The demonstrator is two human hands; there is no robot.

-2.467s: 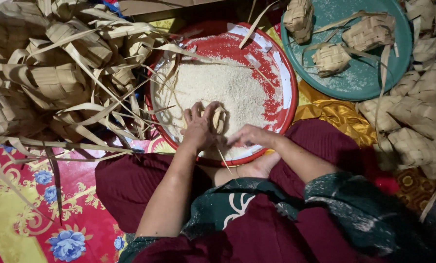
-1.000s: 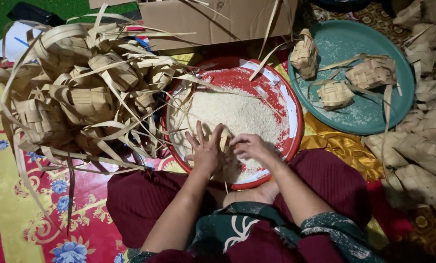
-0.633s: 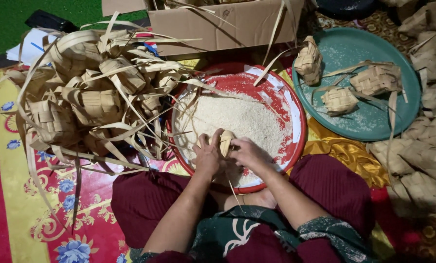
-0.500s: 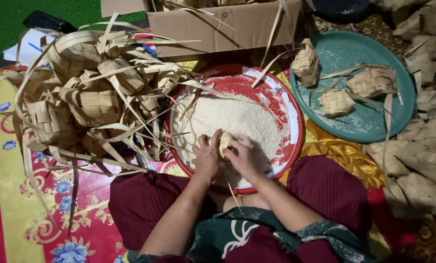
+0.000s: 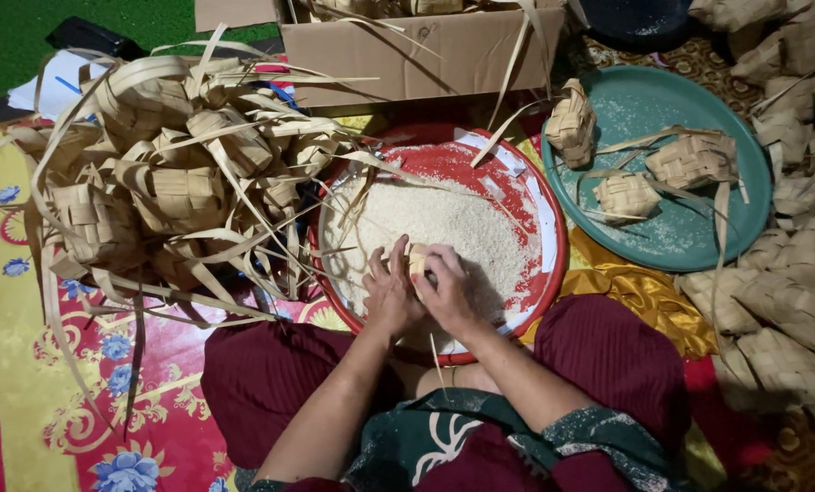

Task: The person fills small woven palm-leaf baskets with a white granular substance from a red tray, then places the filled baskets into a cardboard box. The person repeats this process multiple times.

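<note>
My left hand [image 5: 391,293] and my right hand [image 5: 448,290] are cupped together around one small woven palm-leaf pouch [image 5: 417,261], of which only a pale corner shows between the fingers. Both hands rest over the near edge of a heap of white rice [image 5: 435,226] in a round red tray [image 5: 548,217]. A thin leaf strip [image 5: 436,352] hangs down from the pouch towards my lap.
A big pile of empty woven pouches with long loose strips [image 5: 166,178] lies to the left. A teal tray [image 5: 690,246] at the right holds three pouches. More pouches [image 5: 790,301] heap at the far right. A cardboard box [image 5: 407,46] stands behind.
My hands have drawn closer together around the pouch over the rice. The head camera has shifted, so the trays sit lower in view.
</note>
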